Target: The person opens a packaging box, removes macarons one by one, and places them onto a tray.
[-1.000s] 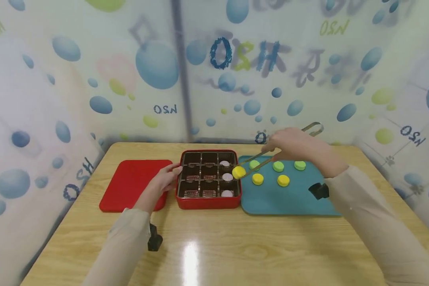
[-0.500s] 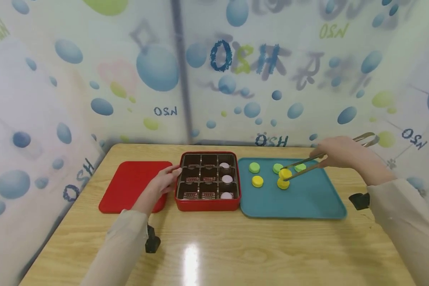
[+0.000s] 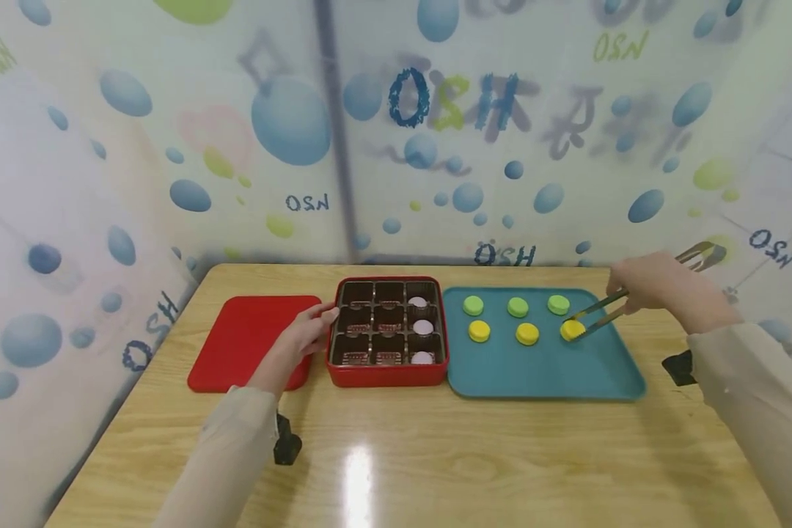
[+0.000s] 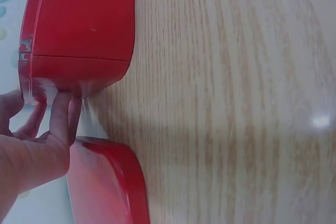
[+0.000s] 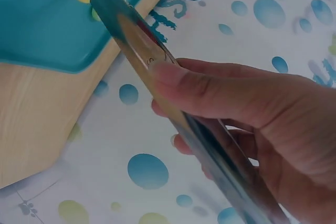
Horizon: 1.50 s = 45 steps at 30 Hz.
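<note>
Swept yellow cookie (image 3: 572, 330) right, making three in line!
Gripping tongs (image 5: 207, 142) with right hand (image 3: 650, 282); merely touching box (image 3: 386, 377) with left hand (image 3: 301, 335).

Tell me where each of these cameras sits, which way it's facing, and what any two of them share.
Head: worn on the head, facing forward and down at the red box and teal tray; both sleeves, left grip and right grip show.
Left wrist: facing the box's side and the red lid; left grip shows, touching the box.
Right wrist: facing along the tongs towards the tray; right grip shows, holding them.
Shared: head and right wrist both show tongs and tray.
</note>
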Tool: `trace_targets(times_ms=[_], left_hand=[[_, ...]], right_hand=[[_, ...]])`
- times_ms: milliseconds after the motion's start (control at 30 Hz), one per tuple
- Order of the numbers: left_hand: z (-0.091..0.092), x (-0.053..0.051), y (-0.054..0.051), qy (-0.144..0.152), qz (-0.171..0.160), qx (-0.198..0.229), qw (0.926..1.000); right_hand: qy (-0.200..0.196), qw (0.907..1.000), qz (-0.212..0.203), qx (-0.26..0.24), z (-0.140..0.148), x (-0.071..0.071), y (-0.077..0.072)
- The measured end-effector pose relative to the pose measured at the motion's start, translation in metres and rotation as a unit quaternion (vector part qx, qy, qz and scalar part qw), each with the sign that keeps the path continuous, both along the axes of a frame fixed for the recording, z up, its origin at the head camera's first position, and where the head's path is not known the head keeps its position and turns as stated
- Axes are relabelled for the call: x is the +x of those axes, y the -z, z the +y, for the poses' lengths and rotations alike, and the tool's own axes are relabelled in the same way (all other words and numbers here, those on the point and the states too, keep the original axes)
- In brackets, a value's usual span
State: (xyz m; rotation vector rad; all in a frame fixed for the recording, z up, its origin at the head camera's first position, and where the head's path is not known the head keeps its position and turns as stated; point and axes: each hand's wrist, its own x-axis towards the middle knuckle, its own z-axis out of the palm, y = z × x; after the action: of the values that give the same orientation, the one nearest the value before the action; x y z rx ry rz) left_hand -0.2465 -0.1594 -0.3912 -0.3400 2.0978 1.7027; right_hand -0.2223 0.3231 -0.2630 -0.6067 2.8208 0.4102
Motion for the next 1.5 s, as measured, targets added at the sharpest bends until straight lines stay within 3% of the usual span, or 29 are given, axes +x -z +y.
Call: trace_targets(times_ms=[267,433,567,767,933,1100,1300,1500], left_hand=[[0.001,0.0,0.003,-0.007,0.0,0.002,1.0],[0.002,0.0,0.001,-0.008,0.002,-0.001,1.0],[0.001,-0.001,-0.001,-0.01,-0.002,-0.002,0.9999],[0.002,-0.002,0.0,-0.011,-0.004,0.002,0.9999],[0.002,-0.002,0.0,-0.008,0.001,-0.018,0.9998],[0.003,-0.002,-0.001,0.008,0.016,-0.047,0.9987],[0.003,-0.002,-0.002,0.0,0.014,-0.048,0.9987],[0.005,-0.001,-0.001,-0.006,0.013,-0.037,0.9992]], right_hand=[[0.011,0.9998,-0.01,0.011,0.0,-0.002,0.008],[0.036,0.9992,-0.016,0.001,0.003,0.0,0.005],[0.029,0.9995,-0.008,0.003,0.0,0.002,0.001],[0.011,0.9988,-0.01,-0.047,-0.012,0.003,-0.005],[-0.014,0.9924,-0.041,-0.116,-0.036,0.001,-0.004],[-0.039,0.9871,-0.048,-0.148,-0.072,-0.004,-0.005],[-0.067,0.9843,-0.025,-0.162,-0.109,-0.021,-0.002],[-0.072,0.9868,-0.014,-0.145,-0.139,-0.041,0.006]])
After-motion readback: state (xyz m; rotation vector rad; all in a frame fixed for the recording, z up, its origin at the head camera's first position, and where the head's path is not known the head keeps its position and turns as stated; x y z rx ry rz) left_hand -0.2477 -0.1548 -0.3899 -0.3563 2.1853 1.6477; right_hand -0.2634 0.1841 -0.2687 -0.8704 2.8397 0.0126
